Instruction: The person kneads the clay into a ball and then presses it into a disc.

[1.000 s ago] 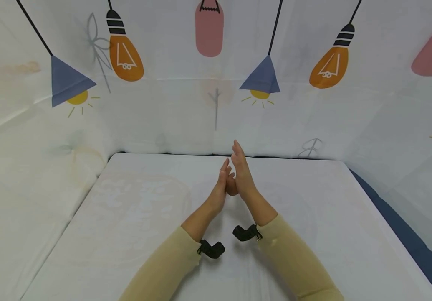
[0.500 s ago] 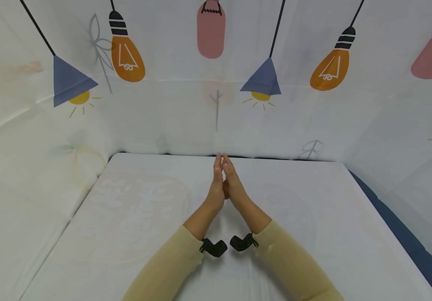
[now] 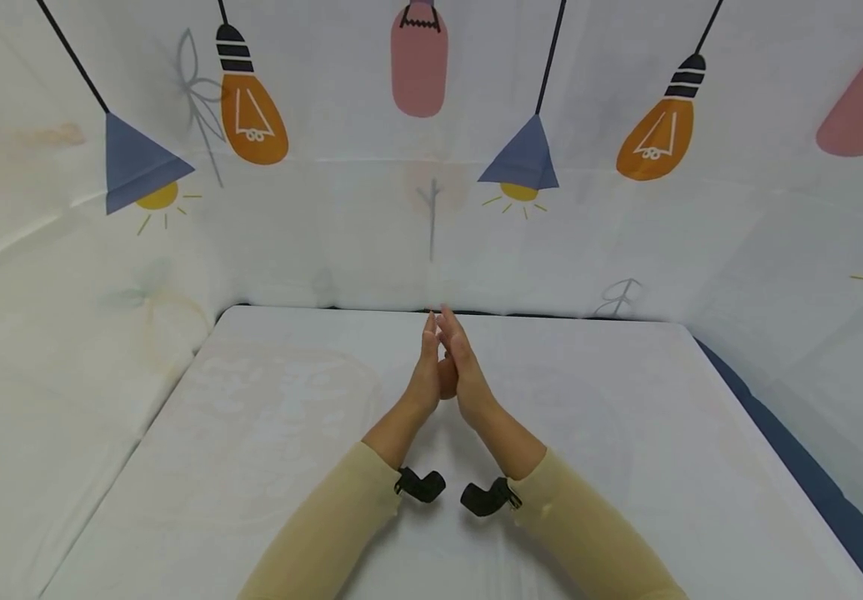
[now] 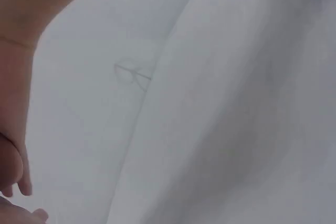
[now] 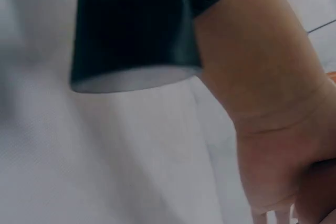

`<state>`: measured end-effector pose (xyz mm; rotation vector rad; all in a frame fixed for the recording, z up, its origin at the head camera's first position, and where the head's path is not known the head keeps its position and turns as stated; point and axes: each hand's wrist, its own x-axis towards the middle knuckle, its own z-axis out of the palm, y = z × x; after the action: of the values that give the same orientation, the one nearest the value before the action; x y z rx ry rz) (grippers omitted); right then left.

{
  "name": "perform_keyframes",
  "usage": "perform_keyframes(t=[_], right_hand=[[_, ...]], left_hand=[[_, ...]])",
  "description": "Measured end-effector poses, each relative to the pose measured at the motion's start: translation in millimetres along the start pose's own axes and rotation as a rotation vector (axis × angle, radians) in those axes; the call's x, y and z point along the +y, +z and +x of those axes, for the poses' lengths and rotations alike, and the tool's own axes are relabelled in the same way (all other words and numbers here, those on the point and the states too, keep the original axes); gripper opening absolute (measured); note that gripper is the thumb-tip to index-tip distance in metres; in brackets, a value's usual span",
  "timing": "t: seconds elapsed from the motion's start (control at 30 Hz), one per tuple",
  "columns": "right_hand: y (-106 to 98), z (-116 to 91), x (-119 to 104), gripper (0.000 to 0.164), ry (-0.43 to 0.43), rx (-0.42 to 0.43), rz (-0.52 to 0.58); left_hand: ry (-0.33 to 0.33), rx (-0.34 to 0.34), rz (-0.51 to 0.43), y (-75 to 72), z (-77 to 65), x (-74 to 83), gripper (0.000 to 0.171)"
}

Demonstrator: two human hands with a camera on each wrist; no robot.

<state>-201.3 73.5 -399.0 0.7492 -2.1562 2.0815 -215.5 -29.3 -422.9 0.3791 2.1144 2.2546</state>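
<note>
My left hand and right hand meet above the middle of the table, palms facing each other. Their fingers are straight and point away from me, the fingertips close together or touching. Lower down the palms stand apart, with a thumb showing in the gap. No object shows between them. At the left edge of the left wrist view are a bare wrist and part of a hand, its fingers mostly cut off. Part of a hand appears at the lower right of the right wrist view.
A dark wrist camera sits on the left cuff, and another wrist camera on the right one. Behind the table hangs a white cloth printed with lamps and bulbs. Dark blue fabric runs along the table's right side.
A second ago the right hand's fingertips stood higher and farther forward than the left's. It has drawn back and left, so the fingertips now nearly line up. Both hands have shifted slightly left.
</note>
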Motion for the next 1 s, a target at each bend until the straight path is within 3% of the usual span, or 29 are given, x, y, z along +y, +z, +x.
perform_keyframes(t=[0.27, 0.4, 0.6, 0.77, 0.9, 1.0], right_hand=[[-9.9, 4.2, -3.5, 0.078, -0.040, 0.044, 0.007], [-15.5, 9.7, -8.4, 0.084, -0.026, 0.067, 0.021], [-25.5, 18.4, -9.4, 0.075, -0.004, 0.102, 0.027], [-31.8, 23.0, -5.6, 0.071, 0.063, 0.127, -0.022], [-32.7, 23.9, 3.9, 0.080, 0.114, 0.086, -0.088], [-29.7, 22.6, 13.3, 0.083, 0.138, 0.039, -0.073]], left_hand=[[-0.077, -0.086, 0.064, 4.9, -4.8, -4.0, 0.071], [-0.079, -0.134, 0.048, 6.7, -7.4, -4.0, 0.073], [-0.024, -0.194, -0.048, 10.1, -9.4, -3.0, 0.084], [0.021, -0.213, -0.047, 13.4, -11.0, 2.7, 0.097], [0.066, -0.205, -0.048, 13.5, -12.2, 6.2, 0.102], [0.116, -0.188, -0.056, 12.4, -12.9, 7.3, 0.098]])
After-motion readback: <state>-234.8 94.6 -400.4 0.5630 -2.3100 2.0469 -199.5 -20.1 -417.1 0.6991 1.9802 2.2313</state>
